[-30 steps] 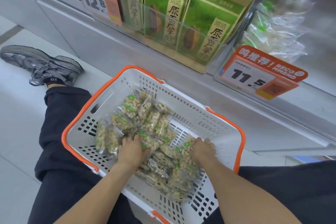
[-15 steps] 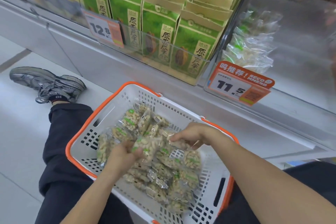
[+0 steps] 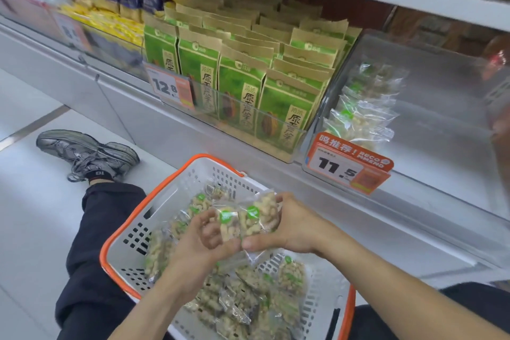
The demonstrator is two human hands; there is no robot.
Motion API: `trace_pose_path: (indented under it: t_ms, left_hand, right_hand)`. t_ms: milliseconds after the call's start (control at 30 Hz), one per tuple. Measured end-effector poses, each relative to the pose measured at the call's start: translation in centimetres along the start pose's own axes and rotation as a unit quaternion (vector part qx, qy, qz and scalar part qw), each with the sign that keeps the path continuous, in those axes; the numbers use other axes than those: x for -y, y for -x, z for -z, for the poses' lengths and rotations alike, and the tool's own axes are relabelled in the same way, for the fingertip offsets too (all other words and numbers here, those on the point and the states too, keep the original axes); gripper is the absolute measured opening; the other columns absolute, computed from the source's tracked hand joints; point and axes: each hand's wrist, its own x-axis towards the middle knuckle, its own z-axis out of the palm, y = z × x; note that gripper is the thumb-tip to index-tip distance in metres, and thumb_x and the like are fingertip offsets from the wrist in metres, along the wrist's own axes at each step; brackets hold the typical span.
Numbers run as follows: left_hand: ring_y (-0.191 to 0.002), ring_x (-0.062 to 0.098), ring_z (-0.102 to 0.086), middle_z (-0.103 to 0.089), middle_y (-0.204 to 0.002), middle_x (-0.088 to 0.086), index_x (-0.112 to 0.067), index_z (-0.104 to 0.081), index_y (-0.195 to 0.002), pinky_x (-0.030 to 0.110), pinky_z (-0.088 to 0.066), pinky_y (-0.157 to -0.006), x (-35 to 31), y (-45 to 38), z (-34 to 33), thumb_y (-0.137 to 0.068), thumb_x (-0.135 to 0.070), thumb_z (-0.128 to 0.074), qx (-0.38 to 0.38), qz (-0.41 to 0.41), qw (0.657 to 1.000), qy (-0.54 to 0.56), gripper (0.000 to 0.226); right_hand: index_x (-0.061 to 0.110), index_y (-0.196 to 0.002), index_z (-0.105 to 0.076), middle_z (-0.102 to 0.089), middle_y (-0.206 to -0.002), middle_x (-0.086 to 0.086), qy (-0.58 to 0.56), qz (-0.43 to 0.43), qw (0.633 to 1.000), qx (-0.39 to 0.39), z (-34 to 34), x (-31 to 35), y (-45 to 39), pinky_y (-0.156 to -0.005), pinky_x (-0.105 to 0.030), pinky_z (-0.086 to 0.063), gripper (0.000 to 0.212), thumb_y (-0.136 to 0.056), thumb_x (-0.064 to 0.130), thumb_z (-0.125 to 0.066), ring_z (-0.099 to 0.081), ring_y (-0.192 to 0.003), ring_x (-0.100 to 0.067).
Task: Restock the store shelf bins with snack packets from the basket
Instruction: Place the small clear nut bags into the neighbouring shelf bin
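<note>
While blurred, packets (image 3: pixel 249 222) hide fingers (image 3: pixel 278 197)

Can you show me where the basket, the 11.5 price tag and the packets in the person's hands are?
basket (image 3: pixel 176 188): head view, orange rim at its far left.
11.5 price tag (image 3: pixel 335 167): head view, white panel with numbers.
held packets (image 3: pixel 255 219): head view, clear front of the right one.
</note>
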Motion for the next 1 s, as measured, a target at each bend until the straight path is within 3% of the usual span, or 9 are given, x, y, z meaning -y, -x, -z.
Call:
trace_pose_path:
  t_ms: [133,267,400,467,533,600,700,867,1000]
  left_hand:
    - [-0.114,0.009,-0.058,-0.054,-0.127,-0.012,-0.024,-0.041,-0.140,0.031,-0.049,-0.097,-1.0,0.7,-0.7,-0.059,-0.026,-0.095,0.036,-0.026,0.999,-0.031,0.097]
    - [-0.083,0.019,-0.068,-0.065,-0.092,0.002,-0.016,-0.061,-0.104,0.032,-0.056,-0.066,-2.6,1.4,-2.1,-0.065,-0.022,-0.090,0.099,0.001,0.991,0.090,0.049]
    - [-0.096,0.024,-0.065,-0.058,-0.086,0.005,-0.001,-0.054,-0.111,0.045,-0.054,-0.091,-3.0,1.4,-3.5,-0.061,-0.051,-0.083,0.081,-0.035,0.992,0.088,0.076]
    - [-0.089,0.015,-0.068,-0.062,-0.083,-0.002,-0.006,-0.054,-0.105,0.031,-0.056,-0.083,-3.3,1.6,-4.2,-0.061,-0.056,-0.078,0.039,-0.070,0.996,0.036,0.071]
    - [-0.082,0.014,-0.068,-0.068,-0.081,-0.004,-0.012,-0.055,-0.095,0.026,-0.055,-0.075,-3.6,1.9,-4.6,-0.063,-0.059,-0.076,0.019,-0.110,0.994,-0.012,0.060]
    - [-0.094,0.026,-0.069,-0.071,-0.097,0.008,-0.009,-0.057,-0.103,0.043,-0.057,-0.085,-3.8,1.9,-4.2,-0.070,-0.058,-0.076,0.015,-0.127,0.991,-0.046,0.063]
    - [-0.103,0.028,-0.068,-0.072,-0.106,0.009,-0.009,-0.059,-0.110,0.043,-0.056,-0.090,-4.7,2.4,-3.3,-0.078,-0.052,-0.075,0.012,-0.152,0.987,-0.055,0.056]
    - [-0.114,0.028,-0.064,-0.069,-0.120,0.008,-0.025,-0.062,-0.121,0.045,-0.053,-0.094,-5.7,3.1,-2.4,-0.073,-0.051,-0.078,0.071,-0.160,0.984,-0.031,0.057]
    - [-0.108,0.031,-0.067,-0.070,-0.117,0.011,-0.032,-0.059,-0.120,0.057,-0.054,-0.086,-6.7,3.5,-3.4,-0.077,-0.035,-0.069,0.114,-0.124,0.985,0.035,0.044]
  right_hand:
    - [0.038,-0.115,-0.054,-0.067,-0.109,0.019,-0.020,0.070,0.997,-0.005,0.0,-1.1,0.2,-0.093,-0.034,-0.054,0.096,-0.035,0.083,-0.082,-0.063,-0.102,-0.002]
    - [0.030,-0.119,-0.038,-0.057,-0.113,0.013,-0.005,0.053,0.996,-0.066,0.7,-0.6,1.0,-0.083,-0.031,-0.053,0.104,-0.039,0.078,-0.083,-0.057,-0.103,-0.009]
    - [0.026,-0.107,-0.031,-0.057,-0.097,0.007,0.042,0.066,0.992,-0.103,0.3,0.6,1.7,-0.062,-0.030,-0.047,0.103,-0.036,0.081,-0.082,-0.056,-0.087,-0.009]
    - [0.025,-0.108,-0.029,-0.055,-0.093,0.010,0.062,0.083,0.988,-0.114,-0.2,0.9,1.8,-0.058,-0.027,-0.040,0.103,-0.040,0.075,-0.086,-0.054,-0.083,-0.008]
    - [0.026,-0.121,-0.025,-0.055,-0.104,0.011,0.064,0.101,0.987,-0.112,-0.4,1.2,2.0,-0.065,-0.023,-0.042,0.110,-0.042,0.069,-0.089,-0.055,-0.091,-0.008]
    - [0.027,-0.139,-0.017,-0.048,-0.125,0.010,0.056,0.109,0.989,-0.082,-0.2,1.4,2.4,-0.080,-0.023,-0.045,0.124,-0.046,0.065,-0.090,-0.051,-0.108,-0.008]
    - [0.038,-0.149,-0.016,-0.045,-0.127,0.017,0.020,0.126,0.990,-0.053,0.8,1.2,3.1,-0.082,-0.015,-0.045,0.123,-0.052,0.065,-0.087,-0.053,-0.108,0.000]
    - [0.044,-0.123,-0.050,-0.051,-0.112,0.020,-0.049,0.138,0.986,-0.080,3.1,1.1,4.5,-0.086,-0.033,-0.057,0.099,-0.034,0.076,-0.080,-0.060,-0.099,0.000]
    - [0.040,-0.104,-0.049,-0.064,-0.105,0.012,-0.100,0.178,0.975,-0.083,3.1,1.6,5.3,-0.082,-0.035,-0.058,0.082,-0.036,0.067,-0.087,-0.066,-0.091,-0.006]
